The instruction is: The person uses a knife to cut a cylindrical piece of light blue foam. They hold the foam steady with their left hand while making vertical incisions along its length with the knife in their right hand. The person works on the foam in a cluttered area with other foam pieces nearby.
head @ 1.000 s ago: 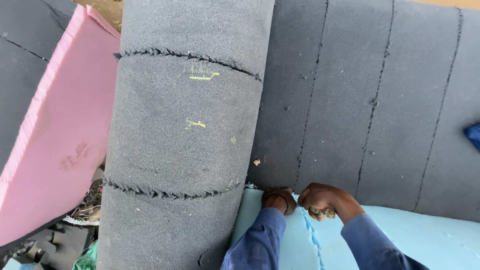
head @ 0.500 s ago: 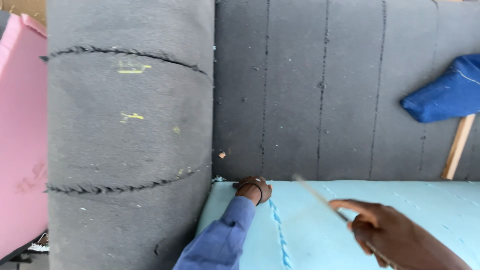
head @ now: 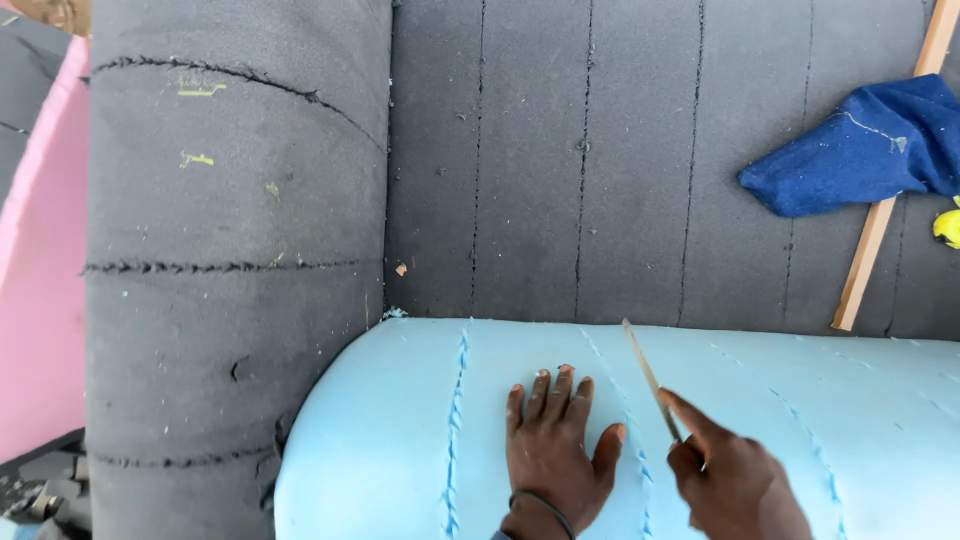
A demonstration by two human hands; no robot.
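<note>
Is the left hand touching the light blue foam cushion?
Touching. The head view shows the left hand pressed flat, fingers spread, on the light blue foam cushion, no gap under it.

Upholstery workshop: bare foam sofa frame [head: 560,180], pink foam sheet [head: 40,300], foam scraps [head: 40,490].

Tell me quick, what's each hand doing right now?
Left hand: open, fingers spread flat on the light blue foam cushion.
Right hand: closed around a thin blade.
</note>
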